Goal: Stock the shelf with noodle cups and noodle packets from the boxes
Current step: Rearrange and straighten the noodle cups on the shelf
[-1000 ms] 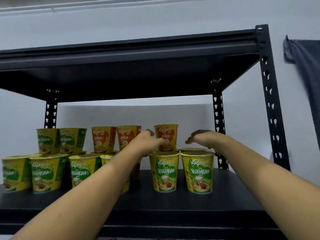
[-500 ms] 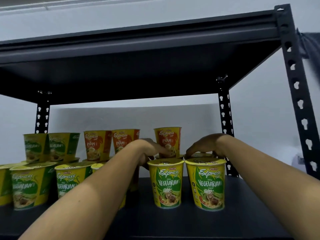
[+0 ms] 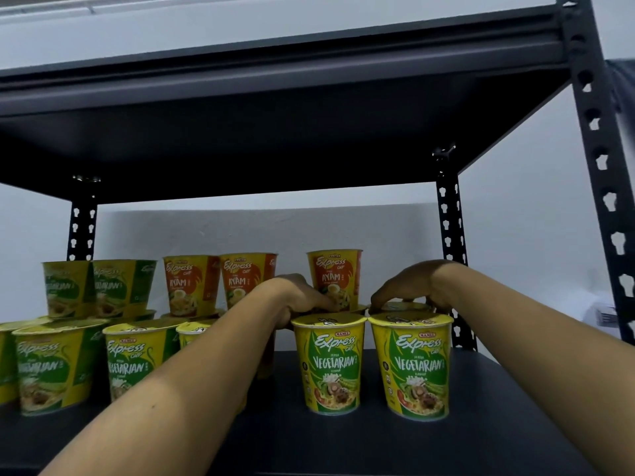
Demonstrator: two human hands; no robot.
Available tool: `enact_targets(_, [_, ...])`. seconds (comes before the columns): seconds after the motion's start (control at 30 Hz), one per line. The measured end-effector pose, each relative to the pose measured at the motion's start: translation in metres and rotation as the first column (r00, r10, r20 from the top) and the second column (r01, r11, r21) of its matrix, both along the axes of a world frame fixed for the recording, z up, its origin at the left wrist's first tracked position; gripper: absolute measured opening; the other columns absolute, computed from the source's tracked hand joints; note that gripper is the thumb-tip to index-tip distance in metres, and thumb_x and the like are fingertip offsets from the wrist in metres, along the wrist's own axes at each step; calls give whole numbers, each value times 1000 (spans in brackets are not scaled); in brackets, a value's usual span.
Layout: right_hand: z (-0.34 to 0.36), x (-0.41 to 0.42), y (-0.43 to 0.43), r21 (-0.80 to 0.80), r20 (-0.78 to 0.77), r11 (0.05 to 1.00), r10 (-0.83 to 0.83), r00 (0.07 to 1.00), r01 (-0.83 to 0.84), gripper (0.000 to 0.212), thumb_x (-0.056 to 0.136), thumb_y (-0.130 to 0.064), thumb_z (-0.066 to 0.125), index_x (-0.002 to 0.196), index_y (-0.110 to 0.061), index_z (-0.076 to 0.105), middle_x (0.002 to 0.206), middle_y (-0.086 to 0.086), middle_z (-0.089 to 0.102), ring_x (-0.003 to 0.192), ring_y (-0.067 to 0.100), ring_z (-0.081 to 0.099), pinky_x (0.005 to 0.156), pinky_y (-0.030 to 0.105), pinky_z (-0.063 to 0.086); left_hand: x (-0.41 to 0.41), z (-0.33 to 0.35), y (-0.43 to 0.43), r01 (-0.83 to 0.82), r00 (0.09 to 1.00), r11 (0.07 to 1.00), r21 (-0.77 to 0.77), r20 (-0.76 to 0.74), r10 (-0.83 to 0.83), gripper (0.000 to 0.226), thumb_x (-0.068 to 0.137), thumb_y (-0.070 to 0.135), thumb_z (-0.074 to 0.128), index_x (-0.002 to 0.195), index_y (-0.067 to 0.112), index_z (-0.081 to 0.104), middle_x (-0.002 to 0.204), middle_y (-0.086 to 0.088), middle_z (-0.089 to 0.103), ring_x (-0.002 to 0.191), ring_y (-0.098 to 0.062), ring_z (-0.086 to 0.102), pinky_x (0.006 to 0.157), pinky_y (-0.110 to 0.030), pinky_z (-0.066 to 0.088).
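Currently: the right-hand fingers (image 3: 378, 299) are arched and spread over the lid of a rear noodle cup (image 3: 400, 306), with the tips set on its rim. This top grip is judged to be for seating the cup squarely behind the front row. The right hand (image 3: 412, 286) is kept high, so the front lids are cleared.

The left-hand fingers (image 3: 326, 305) are curled down behind the front row, at the foot of the right-most Ayam cup (image 3: 335, 276). Tips are hidden, so whether anything is clamped cannot be told. The left hand (image 3: 299, 297) is probably there to steady that stacked cup.

Layout, as judged: labels are faced outward, flavours are grouped, and upper cups are seated on lower lids to use the height.

Count, by readable label:
- Ayam cups (image 3: 190, 285): 3, all upper tier.
- Vegetarian cups, upper tier (image 3: 65, 290): 2, at left.
- Vegetarian cups, shelf level: 2 at front right (image 3: 328, 365), 4 at left (one cropped by the frame edge, one mostly hidden by the left forearm (image 3: 192, 389)).
- Support cups under the upper tier: mostly only lids are shown, not countable.
- Noodle packets, boxes: none in view.

Black shelf (image 3: 498, 424) deck shows in front of and right of the front pair, so more stock is judged to fit.
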State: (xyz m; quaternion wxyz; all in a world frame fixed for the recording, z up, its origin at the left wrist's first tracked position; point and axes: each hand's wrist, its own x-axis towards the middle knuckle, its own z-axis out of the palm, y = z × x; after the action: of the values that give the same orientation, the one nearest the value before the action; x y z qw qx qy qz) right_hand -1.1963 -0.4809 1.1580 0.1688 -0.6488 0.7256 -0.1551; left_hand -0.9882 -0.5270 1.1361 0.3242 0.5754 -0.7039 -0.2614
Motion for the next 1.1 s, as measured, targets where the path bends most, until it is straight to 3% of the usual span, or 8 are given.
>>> enact_targets(0.1, [-2, -1, 1, -23, -16, 1000, 8, 1000, -8, 20, 93, -45, 66, 95, -28, 56, 123, 8, 53, 103, 28, 57, 103, 45, 51, 0, -1, 0, -8, 1000, 1000, -23, 13, 8, 49, 84, 35, 84, 122, 12, 61, 98, -6, 72, 78, -18, 72, 51, -27, 51])
enact_targets(0.17, [-2, -4, -2, -23, -28, 1000, -3, 1000, 2, 21, 94, -45, 65, 91, -26, 56, 124, 10, 55, 109, 31, 58, 103, 45, 51, 0, -1, 1, -8, 999, 999, -32, 34, 9, 51, 85, 37, 82, 123, 12, 60, 99, -6, 72, 78, -17, 71, 51, -27, 50])
enact_targets(0.3, [-2, -5, -7, 11, -12, 1000, -17, 1000, 17, 27, 88, -50, 69, 104, -28, 63, 125, 13, 57, 110, 37, 64, 98, 49, 55, -1, -1, 0, -10, 997, 998, -56, 78, 14, 56, 86, 42, 81, 127, 11, 59, 101, -6, 71, 82, -18, 70, 55, -28, 50])
enact_targets(0.53, [-3, -3, -9, 29, 30, 999, -18, 999, 17, 24, 89, -48, 69, 100, -29, 61, 128, 14, 58, 115, 37, 61, 102, 50, 52, -2, -1, 2, -18, 978, 994, -107, 206, 40, 63, 89, 54, 74, 133, 11, 56, 88, 0, 62, 75, -13, 62, 52, -26, 41])
enact_targets(0.7, [-5, -6, -17, 13, 65, 999, -48, 997, 48, 60, 81, -51, 76, 131, -24, 58, 130, 13, 58, 111, 35, 64, 98, 50, 55, -2, -1, 0, -35, 967, 993, -117, 248, 63, 67, 90, 56, 71, 136, 11, 54, 86, 1, 56, 74, -14, 57, 54, -27, 39])
enact_targets(0.97, [-8, -3, -15, 5, 94, 999, -38, 995, 38, 51, 86, -52, 72, 128, -26, 57, 134, 11, 55, 109, 33, 65, 101, 47, 54, -5, -1, 12, -40, 957, 989, -140, 280, 79, 60, 92, 52, 70, 132, 11, 54, 83, 0, 55, 71, -14, 57, 52, -27, 40])
enact_targets(1.1, [-10, -5, -20, -2, 104, 998, -59, 993, 59, 71, 74, -58, 79, 132, -24, 58, 128, 11, 60, 105, 34, 69, 97, 49, 55, -5, -2, 15, -42, 963, 991, -127, 258, 74, 49, 93, 52, 70, 119, 14, 53, 85, -3, 59, 72, -17, 61, 53, -28, 44])
